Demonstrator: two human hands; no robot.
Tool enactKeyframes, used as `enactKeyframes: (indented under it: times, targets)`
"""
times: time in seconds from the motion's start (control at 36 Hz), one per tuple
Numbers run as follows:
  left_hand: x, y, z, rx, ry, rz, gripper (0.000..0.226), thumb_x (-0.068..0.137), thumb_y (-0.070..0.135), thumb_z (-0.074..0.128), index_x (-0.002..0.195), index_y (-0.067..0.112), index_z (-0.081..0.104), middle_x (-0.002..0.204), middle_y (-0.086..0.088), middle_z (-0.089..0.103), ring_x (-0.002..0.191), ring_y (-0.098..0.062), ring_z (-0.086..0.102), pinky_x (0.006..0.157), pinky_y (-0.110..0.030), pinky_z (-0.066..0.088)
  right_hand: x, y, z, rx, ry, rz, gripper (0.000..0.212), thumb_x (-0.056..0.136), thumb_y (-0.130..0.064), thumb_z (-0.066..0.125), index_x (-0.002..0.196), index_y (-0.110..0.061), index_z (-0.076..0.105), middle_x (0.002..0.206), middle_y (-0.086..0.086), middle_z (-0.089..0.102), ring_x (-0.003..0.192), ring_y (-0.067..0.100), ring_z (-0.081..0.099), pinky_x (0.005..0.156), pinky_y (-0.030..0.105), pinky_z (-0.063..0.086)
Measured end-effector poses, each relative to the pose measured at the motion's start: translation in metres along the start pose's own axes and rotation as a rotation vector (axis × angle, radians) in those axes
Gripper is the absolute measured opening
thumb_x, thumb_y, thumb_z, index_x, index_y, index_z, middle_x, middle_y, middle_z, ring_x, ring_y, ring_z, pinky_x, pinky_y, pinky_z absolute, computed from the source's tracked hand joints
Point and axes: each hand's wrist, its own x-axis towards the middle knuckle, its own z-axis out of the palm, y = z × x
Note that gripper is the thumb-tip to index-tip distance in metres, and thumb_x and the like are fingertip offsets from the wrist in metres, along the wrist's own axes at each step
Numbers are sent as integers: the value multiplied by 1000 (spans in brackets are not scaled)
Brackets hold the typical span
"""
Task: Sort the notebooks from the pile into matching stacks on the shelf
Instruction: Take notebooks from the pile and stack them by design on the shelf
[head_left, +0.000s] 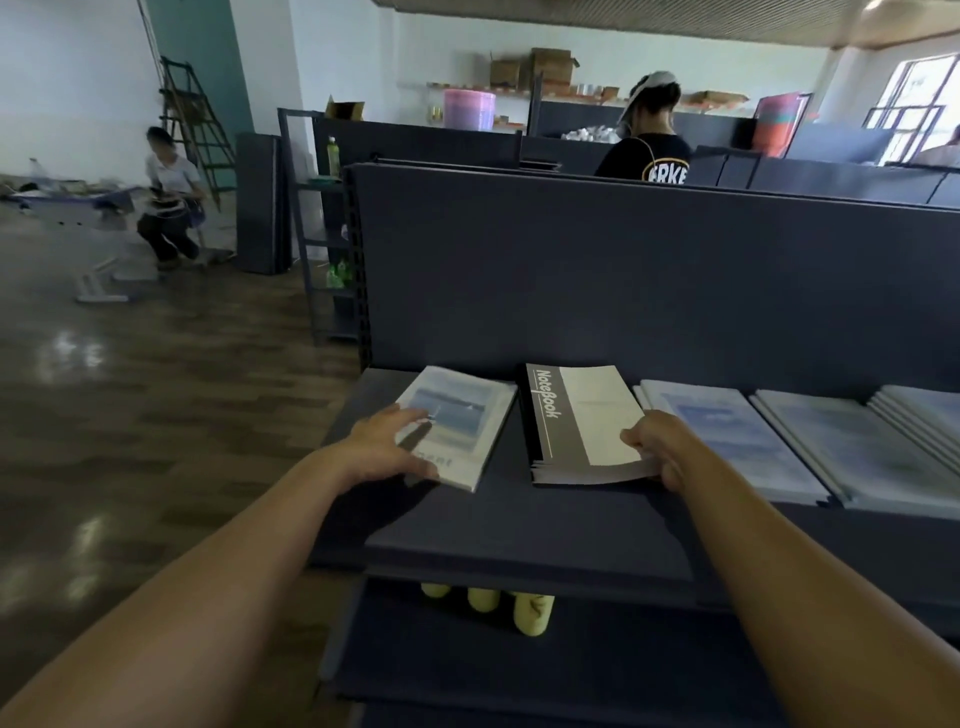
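So my left hand (387, 447) is lying flat, fingers spread, on the blue-picture notebook (460, 423) at center frame. My right hand (657, 449) pinches the near right corner of the black "NoteBook" stack (584, 423) just beside it on the shelf (519, 525). More pale blue stacks (789, 441) sit right of that.

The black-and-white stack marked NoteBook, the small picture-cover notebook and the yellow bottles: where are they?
Black-and-white NoteBook stack (587, 421): head view, top cover.
Small picture-cover notebook (460, 415): head view, front cover.
Yellow bottles (532, 613): head view, the largest bottle's body, under the shelf.
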Motion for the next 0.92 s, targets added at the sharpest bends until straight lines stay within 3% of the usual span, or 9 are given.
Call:
enactKeyframes:
  times: [0.06, 0.22, 0.33, 0.39, 0.5, 0.61, 0.75, 0.86, 0.92]
  targets:
    - [1, 2, 8, 157, 12, -7, 83, 77, 46, 76, 147, 34, 33, 160, 1, 14, 146, -26, 11, 117, -43, 19, 3, 0, 1, 3, 8, 20, 26, 92, -2, 51, 117, 0, 57, 118, 17, 61, 106, 32, 55, 82, 35, 39]
    - [6, 16, 13, 104, 66, -65, 105, 72, 56, 76, 153, 26, 17, 160, -3, 12, 146, -29, 14, 116, -44, 22, -1, -4, -1, -75, 0, -15, 21, 93, -2, 51, 114, 1, 52, 108, 12, 52, 95, 27, 46, 81, 35, 35]
    - [15, 19, 8, 177, 158, -164, 112, 72, 50, 78, 153, 21, 7, 157, -9, 19, 143, -32, 19, 113, -44, 24, -4, -5, 0, -237, 51, -127, 14, 87, -2, 55, 100, 4, 53, 94, 16, 52, 75, 26, 49, 66, 29, 37]
    - [15, 22, 8, 15, 193, -248, 112, 73, 37, 82, 153, 16, 7, 154, -14, 24, 140, -34, 27, 112, -44, 30, -7, -5, 2, -322, 93, -153, 18, 85, -3, 54, 101, 4, 53, 93, 17, 53, 80, 29, 54, 67, 31, 42]
    - [13, 18, 8, -409, 289, -259, 45, 79, 10, 74, 117, 1, 52, 117, -16, 61, 101, -30, 61, 89, -41, 52, -21, -7, 9, -694, 263, -188, 43, 85, -14, 59, 126, -7, 46, 116, 13, 53, 110, 31, 49, 89, 38, 43]
    - [6, 14, 8, -476, 510, -178, 15, 87, 10, 53, 102, 8, 52, 104, -14, 59, 91, -32, 60, 81, -45, 54, -31, -9, 19, -877, 451, -444, 56, 88, -24, 61, 137, -16, 37, 141, 9, 40, 129, 30, 36, 103, 42, 32]
    - [-9, 29, 0, -731, 654, 42, 15, 91, 2, 49, 104, 8, 50, 98, -9, 58, 82, -22, 57, 60, -30, 48, -45, -29, 45, -572, 408, -724, 47, 99, -40, 41, 140, -16, 41, 138, 6, 50, 125, 27, 43, 97, 38, 38]
    - [-13, 54, -2, -880, 664, 113, 14, 91, -1, 49, 102, 7, 50, 87, -2, 56, 75, -15, 55, 59, -30, 46, -57, -47, 71, -101, 108, -549, 53, 98, -50, 35, 140, -18, 40, 133, 6, 55, 116, 28, 54, 97, 41, 44]
    - [-14, 65, 2, -909, 640, 139, 14, 91, -1, 49, 103, 7, 51, 86, 0, 56, 75, -13, 55, 62, -31, 46, -64, -47, 81, 60, 90, -516, 47, 98, -43, 41, 138, -18, 42, 129, 5, 56, 110, 25, 56, 94, 41, 47]
